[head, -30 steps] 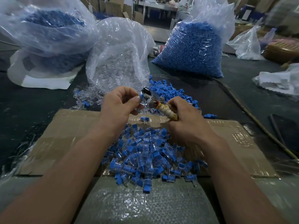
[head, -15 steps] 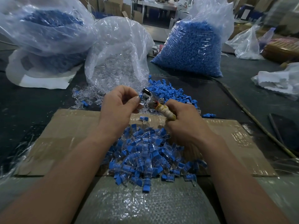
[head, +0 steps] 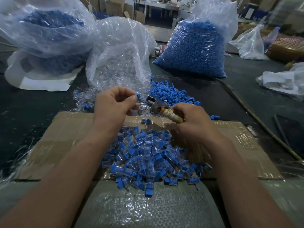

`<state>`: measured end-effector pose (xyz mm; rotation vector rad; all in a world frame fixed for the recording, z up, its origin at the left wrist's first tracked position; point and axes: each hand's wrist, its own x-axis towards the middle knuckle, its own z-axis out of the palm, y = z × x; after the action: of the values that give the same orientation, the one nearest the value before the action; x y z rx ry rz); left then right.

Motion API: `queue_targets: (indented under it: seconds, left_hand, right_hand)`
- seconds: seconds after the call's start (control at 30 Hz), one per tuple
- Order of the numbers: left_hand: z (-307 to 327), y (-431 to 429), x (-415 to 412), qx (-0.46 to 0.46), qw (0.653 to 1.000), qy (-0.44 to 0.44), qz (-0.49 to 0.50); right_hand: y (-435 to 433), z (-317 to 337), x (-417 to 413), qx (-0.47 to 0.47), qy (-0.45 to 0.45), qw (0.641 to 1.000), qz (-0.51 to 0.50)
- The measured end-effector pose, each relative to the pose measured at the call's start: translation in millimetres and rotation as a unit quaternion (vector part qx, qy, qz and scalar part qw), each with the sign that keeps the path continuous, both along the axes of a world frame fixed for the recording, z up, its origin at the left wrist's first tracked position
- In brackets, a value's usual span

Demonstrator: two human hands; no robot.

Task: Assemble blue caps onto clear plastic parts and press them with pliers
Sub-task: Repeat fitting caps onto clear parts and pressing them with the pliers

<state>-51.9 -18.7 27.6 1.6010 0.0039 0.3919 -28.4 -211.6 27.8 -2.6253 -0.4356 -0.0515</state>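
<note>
My left hand (head: 113, 104) pinches a small clear part with a blue cap (head: 138, 96) between thumb and fingertips, just left of the plier jaws. My right hand (head: 192, 122) grips the tape-wrapped handles of the pliers (head: 166, 111), whose metal jaws (head: 152, 102) point left toward the part and stand a little apart from it. Below both hands a heap of capped parts (head: 144, 155) lies on a cardboard sheet (head: 65, 132). Loose blue caps (head: 172, 94) and loose clear parts (head: 83, 99) lie beyond the cardboard.
Three big plastic bags stand behind: clear parts (head: 120, 56) in the middle, blue caps (head: 195, 46) on the right, another blue-filled bag (head: 46, 30) on the left. A thin stick (head: 256, 119) runs along the right. Woven sacking (head: 144, 211) lies nearest me.
My left hand has drawn the capped part slightly left, away from the plier jaws. My right hand and the pliers have shifted a little to the right.
</note>
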Motion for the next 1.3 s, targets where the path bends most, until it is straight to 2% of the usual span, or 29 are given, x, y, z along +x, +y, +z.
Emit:
queue_targets:
  seconds: [0.1, 0.23, 0.43, 0.53, 0.67, 0.73, 0.83, 0.93, 1.1, 1.3]
  left_hand:
    - [4.0, 5.1, -2.8, -0.017, 0.997, 0.047, -0.065]
    - [7.9, 5.6, -7.6, -0.021, 0.97, 0.128, -0.206]
    - [7.3, 5.9, -11.4, 0.053, 0.93, 0.133, -0.339]
    - [6.3, 5.1, -12.2, 0.089, 0.92, 0.13, -0.359]
    - [5.4, 7.9, -8.1, 0.016, 0.954, 0.118, -0.275]
    - [2.7, 11.6, -2.8, -0.013, 0.978, 0.103, -0.182]
    - [-5.9, 17.1, 7.7, 0.026, 0.997, 0.068, -0.021]
    - [-13.7, 19.4, 14.6, 0.133, 0.988, 0.046, 0.068]
    - [-23.2, 21.1, 21.7, 0.3, 0.946, 0.056, 0.11]
    - [-30.0, 33.4, 36.1, 0.372, 0.91, 0.125, 0.131]
  right_hand:
    - [-6.6, 1.9, 1.7, -0.004, 0.029, 0.999, -0.021]
    - [-12.2, 4.0, 2.8, -0.028, 0.068, 0.997, -0.03]
    - [-17.7, 4.2, 7.7, -0.019, 0.12, 0.992, -0.038]
    - [-19.7, 3.8, 8.1, -0.014, 0.134, 0.99, -0.037]
    - [-21.2, 2.7, 7.3, -0.001, 0.156, 0.987, -0.03]
    - [-21.1, 2.6, 6.7, 0.004, 0.164, 0.986, -0.028]
    - [-21.7, 2.3, 6.2, -0.002, 0.175, 0.984, -0.03]
    - [-23.7, 1.2, 6.6, -0.013, 0.185, 0.983, -0.015]
    - [-27.2, -1.3, 9.7, 0.011, 0.176, 0.984, -0.021]
    - [-27.3, -2.1, 10.6, 0.008, 0.15, 0.988, -0.019]
